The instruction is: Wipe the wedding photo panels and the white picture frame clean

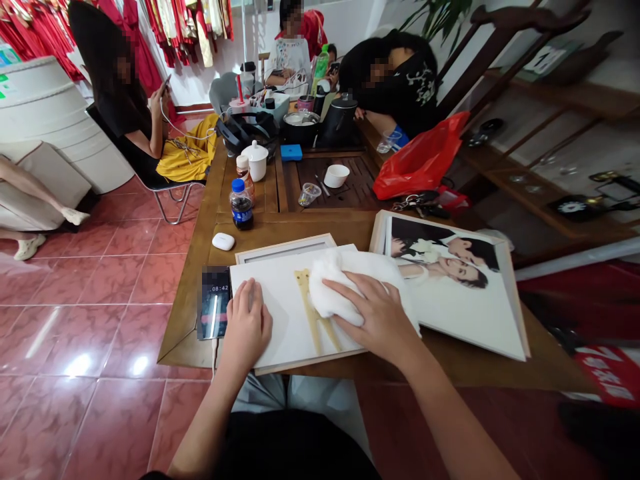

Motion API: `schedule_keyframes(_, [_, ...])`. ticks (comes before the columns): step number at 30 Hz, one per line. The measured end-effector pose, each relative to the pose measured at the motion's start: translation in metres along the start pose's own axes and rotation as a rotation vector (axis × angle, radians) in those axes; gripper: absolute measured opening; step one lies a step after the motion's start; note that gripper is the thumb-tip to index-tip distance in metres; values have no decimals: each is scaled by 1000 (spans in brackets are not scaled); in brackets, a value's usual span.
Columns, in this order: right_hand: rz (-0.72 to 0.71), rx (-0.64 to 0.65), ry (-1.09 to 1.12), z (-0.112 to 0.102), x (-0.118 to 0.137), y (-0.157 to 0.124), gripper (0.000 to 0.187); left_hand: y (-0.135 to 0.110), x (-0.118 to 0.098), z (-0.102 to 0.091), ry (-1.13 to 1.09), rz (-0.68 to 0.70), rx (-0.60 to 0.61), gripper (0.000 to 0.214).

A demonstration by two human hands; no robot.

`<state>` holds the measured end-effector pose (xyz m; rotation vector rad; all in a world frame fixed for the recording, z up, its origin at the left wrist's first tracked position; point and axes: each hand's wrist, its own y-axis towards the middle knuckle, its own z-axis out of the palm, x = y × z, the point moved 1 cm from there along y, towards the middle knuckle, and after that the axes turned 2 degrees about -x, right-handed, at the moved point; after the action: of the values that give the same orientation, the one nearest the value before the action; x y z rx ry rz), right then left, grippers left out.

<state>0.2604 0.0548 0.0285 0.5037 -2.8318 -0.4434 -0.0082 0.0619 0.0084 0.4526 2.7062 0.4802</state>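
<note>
The person (285,433) is wearing a black top (310,450) and pale grey trousers (320,395), while the forearms (435,387), left hand (249,327) and right hand (377,317) are showing bare

Soft centre, glossy surroundings

At mid-frame, the white rounded wad (324,277) looks fluffy and fibrous, like cotton. Beneath it, the white rectangular sheet (283,303) is smooth, matt and paper-like; the pale yellow two-legged flat piece (311,313) looks smooth, its material unclear. The brown wooden worktop (200,250) has a satin sheen. Right of centre, the crinkled red bag (423,160) is thin, shiny plastic. At upper centre, the white lidded cup (257,163) looks like glazed ceramic. At lower left, the red square floor tiles (100,280) are polished and reflective.
</note>
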Motion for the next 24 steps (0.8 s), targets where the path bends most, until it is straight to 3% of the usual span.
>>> schedule_keyframes(5, [5,55,110,11,4,45,49,0,0,1,2,5,0,48])
schedule_keyframes(10, [-45,84,162,17,15,67,50,0,-1,1,-1,1,7,50])
schedule_keyframes(17, [-133,110,165,17,22,69,51,0,-1,1,-6,-9,14,51])
schedule_keyframes(24, [-196,110,85,14,28,51,56,0,-1,1,-27,-23,-10,51])
